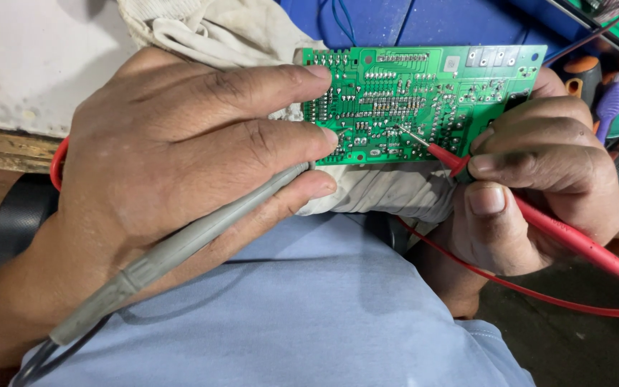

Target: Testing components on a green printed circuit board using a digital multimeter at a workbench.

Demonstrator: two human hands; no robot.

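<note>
Slanting up-left, red probe [539, 222] tips onto wide-lying green circuit board [410, 100].

No package, sign or screen is visible. The only label is a small square grey-white sticker [452, 63] on the solder side of the green circuit board [424, 100], near the top edge, right of the middle.

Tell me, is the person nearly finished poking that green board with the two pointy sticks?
Done: the flat green circuit board lies solder side up on a white cloth. In hand: the right hand touches the red test probe tip to a solder joint, and the left hand holds the grey test probe at the board's left edge. Left: many solder points; no meter shows, so how many are checked I cannot tell.
</note>
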